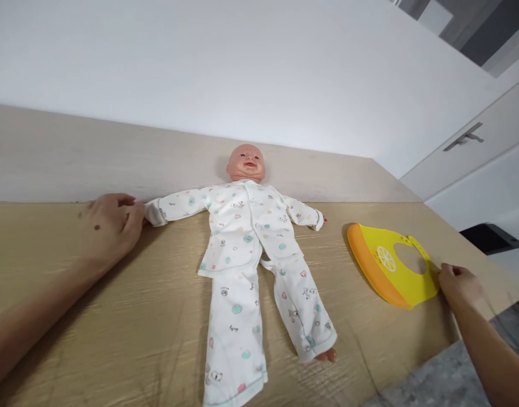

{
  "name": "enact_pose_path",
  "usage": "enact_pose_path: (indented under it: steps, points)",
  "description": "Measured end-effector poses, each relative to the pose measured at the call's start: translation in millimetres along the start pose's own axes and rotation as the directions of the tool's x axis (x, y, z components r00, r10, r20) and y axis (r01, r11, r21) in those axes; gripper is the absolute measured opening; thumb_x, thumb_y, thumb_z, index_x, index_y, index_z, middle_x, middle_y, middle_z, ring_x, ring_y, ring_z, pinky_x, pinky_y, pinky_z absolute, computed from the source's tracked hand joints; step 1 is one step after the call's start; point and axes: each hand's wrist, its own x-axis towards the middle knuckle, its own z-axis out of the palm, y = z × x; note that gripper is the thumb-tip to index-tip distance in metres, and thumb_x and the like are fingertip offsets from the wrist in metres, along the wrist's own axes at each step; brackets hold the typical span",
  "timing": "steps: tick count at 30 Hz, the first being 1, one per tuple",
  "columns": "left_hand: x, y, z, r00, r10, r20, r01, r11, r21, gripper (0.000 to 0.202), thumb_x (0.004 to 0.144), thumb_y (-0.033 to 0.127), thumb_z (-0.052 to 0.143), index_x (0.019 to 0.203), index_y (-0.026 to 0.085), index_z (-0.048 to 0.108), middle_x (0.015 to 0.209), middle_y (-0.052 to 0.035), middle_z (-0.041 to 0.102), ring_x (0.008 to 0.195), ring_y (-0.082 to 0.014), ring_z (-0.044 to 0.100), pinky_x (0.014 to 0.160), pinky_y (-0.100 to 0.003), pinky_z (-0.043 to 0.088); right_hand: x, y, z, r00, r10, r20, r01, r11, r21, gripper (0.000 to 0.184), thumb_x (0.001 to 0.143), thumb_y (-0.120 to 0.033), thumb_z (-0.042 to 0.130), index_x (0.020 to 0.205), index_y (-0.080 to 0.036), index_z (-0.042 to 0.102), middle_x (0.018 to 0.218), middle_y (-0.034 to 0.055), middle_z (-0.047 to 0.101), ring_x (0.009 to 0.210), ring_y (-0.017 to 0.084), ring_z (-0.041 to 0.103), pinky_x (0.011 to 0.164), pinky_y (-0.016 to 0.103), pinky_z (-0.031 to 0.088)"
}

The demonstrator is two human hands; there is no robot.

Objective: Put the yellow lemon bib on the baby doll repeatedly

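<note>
A baby doll (246,243) in white printed pyjamas lies on its back on a wooden table (115,316), arms spread, head toward the wall. My left hand (109,226) rests at the doll's sleeve cuff, fingers curled and touching it. A yellow silicone bib (389,265) with an orange pocket and a lemon print lies to the right of the doll. My right hand (458,285) pinches the bib's near right edge.
A pale wooden backboard (73,158) and a white wall rise behind the table. White cabinets with a metal handle (463,137) stand at the right. A dark flat object (491,237) lies beyond the table's right edge. A grey surface (433,379) shows at the lower right.
</note>
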Motion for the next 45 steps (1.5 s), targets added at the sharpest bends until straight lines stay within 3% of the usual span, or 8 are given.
enact_pose_path:
  steps: [4,11,14,17,20,30,39,45]
  points:
    - [-13,-5,-11.8,0.996,0.063,-0.062,-0.064,0.998,-0.021,0.038,0.085,0.042,0.034,0.093,0.013,0.058,0.103,-0.0212,0.067,0.106,-0.0343,0.060,0.099,-0.048,0.046,-13,2,-5,0.972,0.230,0.053,-0.231,0.973,0.010,0.008,0.065,-0.030,0.059,0.064,-0.025,0.053,0.068,0.0146,0.056,0.050,0.014,0.032,0.063,0.039,0.032]
    - [-31,-6,-6.7,0.913,0.384,-0.134,-0.391,0.920,-0.027,0.023,0.090,0.039,0.040,0.081,0.021,0.053,0.086,-0.0129,0.069,0.086,-0.0293,0.062,0.088,-0.044,0.050,-51,-57,-6,0.970,-0.241,0.002,0.241,0.970,-0.010,0.020,0.076,-0.033,0.058,0.092,-0.021,0.062,0.095,0.0214,0.063,0.076,0.023,0.055,0.070,0.039,0.039]
    - [-38,-5,-0.1,0.834,0.523,-0.178,-0.534,0.845,-0.017,0.015,0.089,0.033,0.047,0.080,0.023,0.055,0.083,-0.0084,0.069,0.084,-0.0260,0.063,0.084,-0.038,0.050,-85,-137,7,0.770,-0.610,0.187,0.581,0.792,0.189,0.019,0.082,-0.037,0.057,0.088,-0.020,0.063,0.092,0.0156,0.066,0.076,0.019,0.057,0.073,0.034,0.043]
    - [-43,-7,1.6,0.799,0.590,-0.118,-0.598,0.800,-0.045,0.013,0.088,0.031,0.051,0.080,0.024,0.057,0.080,-0.0048,0.068,0.083,-0.0242,0.063,0.083,-0.035,0.050,-124,-220,30,0.495,-0.782,0.380,0.632,0.623,0.460,0.031,0.086,-0.043,0.050,0.091,-0.019,0.067,0.078,0.0076,0.066,0.065,0.016,0.054,0.066,0.030,0.044]
    - [-45,-10,0.7,0.805,0.589,-0.063,-0.592,0.804,-0.048,0.015,0.089,0.029,0.050,0.078,0.023,0.059,0.079,-0.0046,0.068,0.083,-0.0229,0.064,0.084,-0.034,0.049,-152,-275,57,0.347,-0.856,0.383,0.620,0.515,0.591,0.030,0.088,-0.039,0.049,0.098,-0.019,0.069,0.097,0.0055,0.070,0.087,0.018,0.062,0.086,0.034,0.046]
    - [-42,-9,1.8,0.809,0.581,-0.094,-0.587,0.806,-0.075,0.013,0.088,0.028,0.052,0.081,0.021,0.060,0.077,-0.0065,0.069,0.079,-0.0228,0.065,0.079,-0.033,0.049,-126,-308,100,0.616,-0.733,0.289,0.652,0.680,0.336,0.024,0.084,-0.021,0.049,0.097,-0.012,0.068,0.101,0.0119,0.066,0.093,0.021,0.060,0.090,0.033,0.047]
    - [-46,-2,-1.4,0.830,0.550,-0.096,-0.557,0.826,-0.082,0.019,0.090,0.030,0.050,0.079,0.020,0.062,0.066,-0.0009,0.067,0.063,-0.0147,0.062,0.066,-0.026,0.045,-135,-263,97,0.644,-0.764,0.033,0.694,0.602,0.396,0.026,0.083,-0.032,0.049,0.090,-0.013,0.066,0.093,0.0100,0.062,0.066,0.013,0.054,0.066,0.028,0.044]
    - [-65,35,2.6,0.850,0.507,0.143,-0.505,0.861,-0.053,0.022,0.088,0.030,0.046,0.083,0.017,0.063,0.066,-0.0001,0.069,0.054,-0.0129,0.059,0.058,-0.025,0.041,-165,-283,83,0.607,-0.753,0.252,0.626,0.649,0.432,0.022,0.084,-0.029,0.047,0.091,-0.014,0.061,0.071,0.0055,0.062,0.062,0.014,0.053,0.061,0.024,0.036]
